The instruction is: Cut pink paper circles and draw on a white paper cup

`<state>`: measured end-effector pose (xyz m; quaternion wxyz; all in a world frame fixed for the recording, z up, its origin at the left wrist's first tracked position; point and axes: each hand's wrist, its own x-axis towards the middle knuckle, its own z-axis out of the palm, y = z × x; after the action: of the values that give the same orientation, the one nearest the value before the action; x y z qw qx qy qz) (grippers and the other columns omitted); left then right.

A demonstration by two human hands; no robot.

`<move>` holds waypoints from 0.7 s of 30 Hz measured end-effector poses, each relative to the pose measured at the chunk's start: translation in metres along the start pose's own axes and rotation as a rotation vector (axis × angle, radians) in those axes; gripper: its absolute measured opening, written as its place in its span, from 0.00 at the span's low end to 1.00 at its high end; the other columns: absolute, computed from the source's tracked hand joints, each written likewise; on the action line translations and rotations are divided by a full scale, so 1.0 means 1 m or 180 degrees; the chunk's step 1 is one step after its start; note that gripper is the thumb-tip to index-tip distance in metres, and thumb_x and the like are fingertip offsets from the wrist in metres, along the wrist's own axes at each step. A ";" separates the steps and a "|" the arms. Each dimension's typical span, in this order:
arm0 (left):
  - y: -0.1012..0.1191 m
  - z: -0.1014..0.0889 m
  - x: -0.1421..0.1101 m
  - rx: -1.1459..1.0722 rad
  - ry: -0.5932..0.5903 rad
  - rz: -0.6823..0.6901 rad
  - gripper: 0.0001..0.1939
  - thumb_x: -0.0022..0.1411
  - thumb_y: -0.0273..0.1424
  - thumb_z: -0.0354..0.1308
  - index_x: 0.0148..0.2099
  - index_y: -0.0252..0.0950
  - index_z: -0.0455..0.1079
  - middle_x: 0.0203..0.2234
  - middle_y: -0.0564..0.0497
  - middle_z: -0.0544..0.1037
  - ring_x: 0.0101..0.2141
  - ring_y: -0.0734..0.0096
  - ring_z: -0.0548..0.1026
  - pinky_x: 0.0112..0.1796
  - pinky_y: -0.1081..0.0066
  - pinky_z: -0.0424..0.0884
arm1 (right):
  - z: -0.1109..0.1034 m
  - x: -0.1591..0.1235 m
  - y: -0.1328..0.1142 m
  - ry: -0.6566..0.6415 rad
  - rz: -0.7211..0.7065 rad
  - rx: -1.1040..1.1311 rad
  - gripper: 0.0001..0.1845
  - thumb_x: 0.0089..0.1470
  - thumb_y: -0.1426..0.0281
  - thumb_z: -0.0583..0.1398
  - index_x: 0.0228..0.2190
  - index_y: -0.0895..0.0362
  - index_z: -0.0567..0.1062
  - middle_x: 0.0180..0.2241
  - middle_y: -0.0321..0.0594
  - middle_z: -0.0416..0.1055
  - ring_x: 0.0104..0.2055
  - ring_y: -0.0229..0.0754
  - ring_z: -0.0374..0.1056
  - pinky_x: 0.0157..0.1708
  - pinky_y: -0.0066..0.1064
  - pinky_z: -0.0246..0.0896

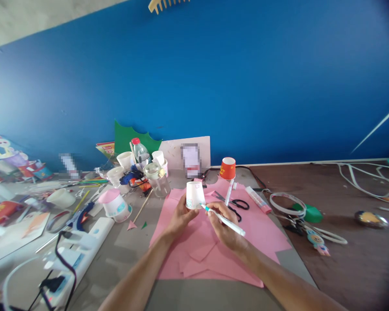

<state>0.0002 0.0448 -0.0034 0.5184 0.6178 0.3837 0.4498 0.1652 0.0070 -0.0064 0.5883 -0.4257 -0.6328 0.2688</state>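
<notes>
My left hand [180,216] grips a white paper cup [194,192], held upside down above sheets of pink paper [201,255]. Faint purple and teal drawing shows on the cup's side. In my right hand [225,224] is a white marker [228,222], its teal tip touching or very near the cup's lower right side. Just beyond the right hand lie black-handled scissors [240,204], a white pen [229,192] and a white and pink tube [258,200] on the paper.
A red paper cup [227,168] stands behind. To the left are a glass jar [157,179], a plastic bottle [140,152], a pink-topped cup [113,205] and a white power strip [84,255] with cables. White cords [324,233] lie at right, before a blue wall [246,86].
</notes>
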 end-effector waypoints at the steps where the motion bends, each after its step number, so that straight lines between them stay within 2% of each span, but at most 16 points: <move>1: 0.000 0.000 0.000 0.0006 0.0000 -0.0002 0.30 0.54 0.43 0.62 0.56 0.37 0.64 0.53 0.44 0.70 0.50 0.52 0.69 0.47 0.62 0.67 | 0.000 0.000 0.000 0.0002 -0.0003 0.0002 0.06 0.57 0.67 0.55 0.34 0.55 0.71 0.24 0.36 0.68 0.22 0.36 0.60 0.21 0.28 0.56; 21: 0.003 0.000 0.000 0.0042 0.0039 -0.0005 0.29 0.53 0.44 0.63 0.54 0.36 0.65 0.51 0.43 0.71 0.49 0.53 0.70 0.46 0.63 0.67 | -0.002 0.001 -0.004 -0.0103 -0.0024 0.0057 0.06 0.57 0.67 0.55 0.33 0.55 0.71 0.24 0.34 0.67 0.21 0.36 0.59 0.20 0.27 0.56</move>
<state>0.0007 0.0443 -0.0005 0.5123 0.6182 0.3903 0.4505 0.1663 0.0056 -0.0025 0.5828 -0.4136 -0.6414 0.2791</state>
